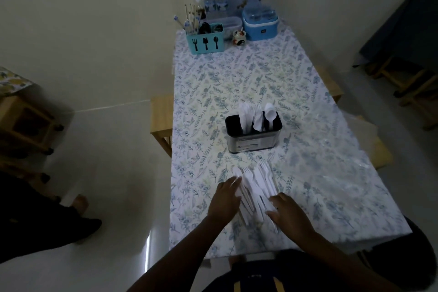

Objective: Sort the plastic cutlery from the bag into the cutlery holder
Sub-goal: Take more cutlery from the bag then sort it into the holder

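A pile of white plastic cutlery (257,184), forks and spoons among it, lies on the floral tablecloth near the front edge. My left hand (226,199) rests with straight fingers on the pile's left side. On the pile's right side my right hand (288,211) lies flat, fingers spread. Behind the pile stands the black and silver cutlery holder (253,141) with white spoons and other pieces upright in its middle and right compartments; the left compartment looks dark. A clear plastic bag (341,140) lies at the table's right.
At the far end of the table (237,78) stand a teal cutlery caddy (205,40), two water bottles (214,0), a blue cooler box (259,22) and a small jar (239,37). Wooden stools flank the table. A person's foot (79,204) is on the floor at left.
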A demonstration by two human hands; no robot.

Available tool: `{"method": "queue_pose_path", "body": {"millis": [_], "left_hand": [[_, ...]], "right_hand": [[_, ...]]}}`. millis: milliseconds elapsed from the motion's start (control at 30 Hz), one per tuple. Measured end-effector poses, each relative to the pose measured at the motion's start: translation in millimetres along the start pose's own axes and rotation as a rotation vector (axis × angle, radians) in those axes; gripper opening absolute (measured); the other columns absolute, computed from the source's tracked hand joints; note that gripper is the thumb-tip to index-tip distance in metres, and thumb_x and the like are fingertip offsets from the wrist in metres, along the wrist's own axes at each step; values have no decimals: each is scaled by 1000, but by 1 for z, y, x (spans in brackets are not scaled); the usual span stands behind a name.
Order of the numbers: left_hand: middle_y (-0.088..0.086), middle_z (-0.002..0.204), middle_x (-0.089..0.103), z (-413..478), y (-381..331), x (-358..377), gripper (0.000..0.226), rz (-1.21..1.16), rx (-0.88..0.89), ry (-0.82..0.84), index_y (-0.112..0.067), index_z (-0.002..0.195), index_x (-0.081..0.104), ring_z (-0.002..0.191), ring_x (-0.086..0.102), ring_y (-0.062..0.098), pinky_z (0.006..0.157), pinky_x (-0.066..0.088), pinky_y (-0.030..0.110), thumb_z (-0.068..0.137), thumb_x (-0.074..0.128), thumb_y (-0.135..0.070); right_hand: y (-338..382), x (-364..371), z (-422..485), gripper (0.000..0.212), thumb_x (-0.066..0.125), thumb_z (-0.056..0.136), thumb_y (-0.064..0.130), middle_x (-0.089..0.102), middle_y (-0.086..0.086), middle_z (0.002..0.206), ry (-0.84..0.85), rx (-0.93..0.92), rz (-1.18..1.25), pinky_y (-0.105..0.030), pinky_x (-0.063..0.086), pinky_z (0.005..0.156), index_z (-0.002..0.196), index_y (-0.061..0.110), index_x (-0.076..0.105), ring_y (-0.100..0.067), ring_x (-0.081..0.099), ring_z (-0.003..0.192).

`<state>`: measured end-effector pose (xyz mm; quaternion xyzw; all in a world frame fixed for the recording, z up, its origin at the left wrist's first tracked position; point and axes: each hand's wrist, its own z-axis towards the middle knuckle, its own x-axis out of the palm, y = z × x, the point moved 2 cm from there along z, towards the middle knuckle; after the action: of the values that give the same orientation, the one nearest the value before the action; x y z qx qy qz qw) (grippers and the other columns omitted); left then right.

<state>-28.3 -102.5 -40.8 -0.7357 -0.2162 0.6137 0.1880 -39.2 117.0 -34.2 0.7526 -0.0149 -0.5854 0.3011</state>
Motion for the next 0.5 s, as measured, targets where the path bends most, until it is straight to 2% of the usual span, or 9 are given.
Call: {"method": "queue_pose_path", "body": {"millis": [100,167,233,400,500], "left_hand": [[5,138,49,-5,4,-3,47,-56,-5,-97,-15,136,49,123,45,23,106,38,32,90,55,-19],[5,125,55,-8,5,-5,38,-100,-35,-136,-13,126,56,113,50,21,97,39,24,88,57,-18],[3,119,57,-8,6,-7,34,-125,-61,-138,-14,121,58,109,51,19,93,38,23,87,59,-18],[0,107,61,-2,2,-18,27,-273,-196,-193,-17,116,60,96,58,13,85,50,29,89,58,-21],[0,102,67,0,7,-21,21,-299,-193,-211,-15,111,63,88,62,10,80,53,28,95,52,-23]], "right_hand": [[2,1,-4,35,72,80,30,60,-3,103,-31,22,21,-28,48,75,110,13,63,-20,58,93],[2,1,-5,29,71,80,27,59,-1,100,-31,18,25,-27,47,74,106,15,63,-18,58,92],[2,-2,-2,21,69,82,25,58,2,96,-20,-8,38,-25,46,72,100,17,64,-16,58,89],[14,-13,22,8,67,81,16,62,-1,88,5,-105,-16,-29,48,72,88,17,69,-19,58,85],[30,-9,40,11,60,85,17,63,-4,89,88,-162,-107,-30,50,74,85,16,71,-21,59,86]]}}
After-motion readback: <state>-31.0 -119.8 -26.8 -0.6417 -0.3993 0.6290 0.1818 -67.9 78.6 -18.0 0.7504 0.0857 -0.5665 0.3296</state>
